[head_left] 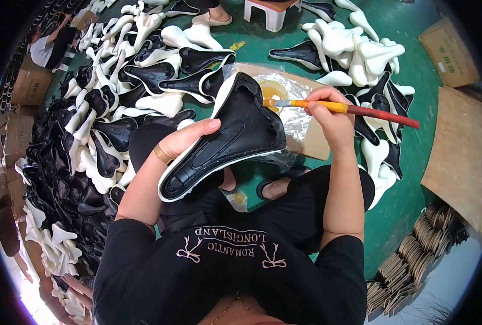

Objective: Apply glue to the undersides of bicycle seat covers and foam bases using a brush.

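Note:
My left hand grips the left edge of a bicycle saddle, thumb on top. Its black underside faces up, and a white rim shows along its sides. The narrow nose points toward my lower left, the wide end away from me. In my right hand is a paintbrush with a yellow and red handle, pinched near the metal band. The bristles are at the wide end's right edge; whether they touch it I cannot tell. Just beyond lies a round patch of amber, glue-like liquid on shiny film, partly hidden by the saddle and brush.
The film lies on a cardboard piece before my knees. White and black saddle parts heap at the left, more white ones at the right. A white stool stands beyond. Cardboard boxes and stacked brown pieces line the right.

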Demonstrator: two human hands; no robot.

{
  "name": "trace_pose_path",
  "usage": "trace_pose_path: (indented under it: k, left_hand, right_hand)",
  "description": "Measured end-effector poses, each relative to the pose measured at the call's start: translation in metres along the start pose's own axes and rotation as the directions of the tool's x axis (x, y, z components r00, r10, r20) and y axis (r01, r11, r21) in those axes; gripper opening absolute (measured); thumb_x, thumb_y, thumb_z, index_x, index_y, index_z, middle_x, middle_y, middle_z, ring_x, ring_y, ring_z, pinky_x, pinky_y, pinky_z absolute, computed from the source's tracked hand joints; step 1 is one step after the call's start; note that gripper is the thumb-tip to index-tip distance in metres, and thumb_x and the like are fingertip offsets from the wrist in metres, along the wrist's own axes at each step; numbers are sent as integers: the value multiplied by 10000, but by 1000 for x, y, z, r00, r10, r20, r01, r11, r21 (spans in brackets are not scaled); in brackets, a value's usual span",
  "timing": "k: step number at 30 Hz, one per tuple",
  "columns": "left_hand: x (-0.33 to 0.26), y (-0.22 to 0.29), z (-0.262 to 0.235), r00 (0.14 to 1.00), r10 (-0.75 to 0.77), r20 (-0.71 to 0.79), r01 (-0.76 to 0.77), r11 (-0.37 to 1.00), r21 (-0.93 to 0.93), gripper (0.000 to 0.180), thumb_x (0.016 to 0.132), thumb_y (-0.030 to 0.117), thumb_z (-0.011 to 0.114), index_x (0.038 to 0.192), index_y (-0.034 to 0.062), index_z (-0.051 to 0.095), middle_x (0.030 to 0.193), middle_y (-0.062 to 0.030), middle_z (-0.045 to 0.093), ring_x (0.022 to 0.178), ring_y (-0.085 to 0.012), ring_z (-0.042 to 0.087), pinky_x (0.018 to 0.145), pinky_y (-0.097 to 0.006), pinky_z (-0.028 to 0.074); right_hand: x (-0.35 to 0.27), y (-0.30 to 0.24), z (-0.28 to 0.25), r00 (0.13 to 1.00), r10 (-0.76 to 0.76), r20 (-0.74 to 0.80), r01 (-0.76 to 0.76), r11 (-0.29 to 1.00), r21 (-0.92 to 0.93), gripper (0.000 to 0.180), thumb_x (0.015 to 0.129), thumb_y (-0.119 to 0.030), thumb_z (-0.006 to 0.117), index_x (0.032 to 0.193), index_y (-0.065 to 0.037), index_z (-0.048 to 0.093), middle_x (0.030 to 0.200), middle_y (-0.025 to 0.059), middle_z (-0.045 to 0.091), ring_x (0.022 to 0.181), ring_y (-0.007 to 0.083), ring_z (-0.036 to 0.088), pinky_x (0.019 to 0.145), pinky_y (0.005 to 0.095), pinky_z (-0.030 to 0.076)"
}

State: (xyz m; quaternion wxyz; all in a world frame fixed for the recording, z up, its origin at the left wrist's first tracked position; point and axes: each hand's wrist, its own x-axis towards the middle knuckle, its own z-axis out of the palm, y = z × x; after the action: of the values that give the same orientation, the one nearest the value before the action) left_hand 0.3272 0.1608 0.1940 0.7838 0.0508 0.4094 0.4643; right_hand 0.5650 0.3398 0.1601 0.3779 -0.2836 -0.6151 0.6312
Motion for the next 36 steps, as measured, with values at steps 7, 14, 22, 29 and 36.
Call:
trace_pose_path:
  k: [7, 14, 22, 29, 36]
  left_hand:
    - [-1, 2, 3, 995, 52, 81, -60, 993, 103, 561, 873, 323, 619, 1271, -48, 484, 1097, -182, 649, 888, -202, 682, 751, -290, 573]
    - [-8, 11, 5, 982, 159, 103, -182, 941, 284, 703, 835, 318, 678, 1354, -50, 379, 1193, -145, 595, 1021, -165, 618, 880, -265, 499]
    - [-5, 6, 2, 913, 389, 121, -370, 667, 646, 852, 740, 266, 757, 1408, -19, 310, 1318, -94, 477, 1187, -169, 468, 1034, -302, 352]
    - [-6, 4, 5, 863, 485, 143, -349, 367, 862, 903, 698, 247, 800, 1416, 4, 309, 1305, -102, 491, 1196, -177, 459, 1031, -315, 351]
    - [2, -1, -10, 818, 567, 91, -376, 410, 831, 838, 737, 249, 765, 1405, 10, 319, 1279, -85, 495, 1166, -178, 470, 1017, -317, 362]
  right_hand:
    - [6, -12, -7, 956, -213, 203, 267, 918, -293, 51, 784, 3, 632, 834, 7, 620, 831, 46, 600, 750, 101, 562, 666, 235, 457]
    - [2, -22, -5, 963, -206, 175, 257, 899, -355, 50, 731, 4, 617, 780, 0, 609, 794, 44, 596, 715, 109, 548, 644, 237, 438]
    - [-3, -24, -5, 980, -88, 177, 144, 929, -340, 40, 739, -31, 611, 763, 1, 611, 772, 35, 596, 697, 99, 549, 633, 233, 439]
    - [-4, -22, -6, 986, 5, 169, 46, 953, -298, 48, 748, -38, 618, 775, 1, 618, 757, 27, 601, 685, 90, 553, 625, 230, 448]
    - [8, -5, -5, 998, -59, -14, 52, 957, -284, 95, 739, -79, 654, 784, 2, 635, 741, 41, 626, 662, 91, 575, 595, 231, 449]
